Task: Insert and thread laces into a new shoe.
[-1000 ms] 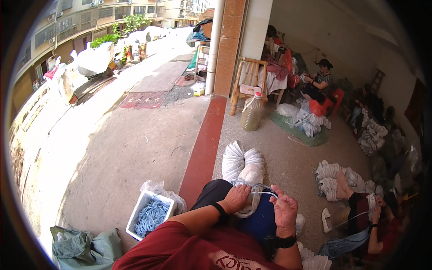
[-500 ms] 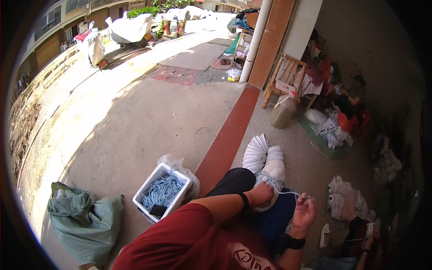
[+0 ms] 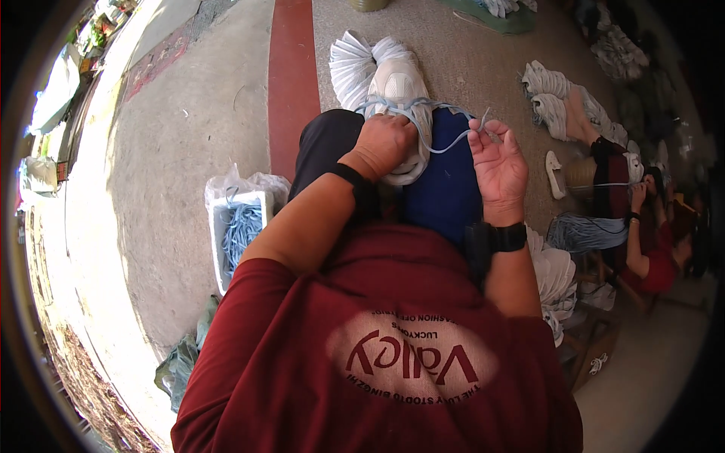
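A white sneaker (image 3: 399, 81) rests toe-away on my lap, between a black-covered knee and a blue cloth. Light-blue lace (image 3: 442, 148) runs across its throat and loops out to the right. My left hand (image 3: 387, 143) is closed on the shoe at the throat, its fingertips partly hidden. At the right, my right hand (image 3: 500, 160) is raised and pinches the lace near its end between thumb and fingers, with the palm turned up. Just beyond the knee, pleated-looking white shoe pieces (image 3: 352, 72) lie stacked beside the sneaker.
To the left stands a white foam box (image 3: 217, 253) of blue laces (image 3: 243, 226), with a clear plastic bag beside it. A green sack (image 3: 181, 366) lies nearer. On the right are stacked white shoe pieces (image 3: 545, 87), a single white shoe (image 3: 555, 175), a lace bundle (image 3: 585, 232) and a co-worker's hand (image 3: 639, 198).
The view has tilted down and turned, so the shoe and hands sit higher in it. My left hand stays at the shoe and my right hand still pinches the lace.
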{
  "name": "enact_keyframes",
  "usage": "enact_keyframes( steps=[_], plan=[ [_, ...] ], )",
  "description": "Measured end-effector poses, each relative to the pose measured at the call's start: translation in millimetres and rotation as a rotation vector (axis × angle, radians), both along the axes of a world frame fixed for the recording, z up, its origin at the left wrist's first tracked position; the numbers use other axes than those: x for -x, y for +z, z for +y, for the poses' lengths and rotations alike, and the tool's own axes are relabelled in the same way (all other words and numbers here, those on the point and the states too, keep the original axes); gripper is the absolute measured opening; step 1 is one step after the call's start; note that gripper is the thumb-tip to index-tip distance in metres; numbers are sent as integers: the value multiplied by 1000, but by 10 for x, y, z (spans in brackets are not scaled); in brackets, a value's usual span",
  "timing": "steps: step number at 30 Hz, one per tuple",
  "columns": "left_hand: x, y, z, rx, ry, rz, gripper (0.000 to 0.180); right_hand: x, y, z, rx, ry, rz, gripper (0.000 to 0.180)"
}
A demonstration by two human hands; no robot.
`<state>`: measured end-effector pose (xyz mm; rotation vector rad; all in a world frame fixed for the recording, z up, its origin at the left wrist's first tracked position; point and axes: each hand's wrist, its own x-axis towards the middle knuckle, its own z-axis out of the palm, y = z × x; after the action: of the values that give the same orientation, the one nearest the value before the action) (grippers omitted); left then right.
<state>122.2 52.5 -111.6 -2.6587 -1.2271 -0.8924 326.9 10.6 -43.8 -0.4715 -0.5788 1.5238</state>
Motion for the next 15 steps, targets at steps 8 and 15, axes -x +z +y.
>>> enact_keyframes(
  steps=[8, 15],
  plan=[
    [94, 327, -437, 241, -575, -53, 7, -62, -110, 4, 101, -38, -222, 12],
    [231, 1103, -824, 495, -568, -450, 5, 458, 318, 7, -67, 61, -426, 7]
  ],
)
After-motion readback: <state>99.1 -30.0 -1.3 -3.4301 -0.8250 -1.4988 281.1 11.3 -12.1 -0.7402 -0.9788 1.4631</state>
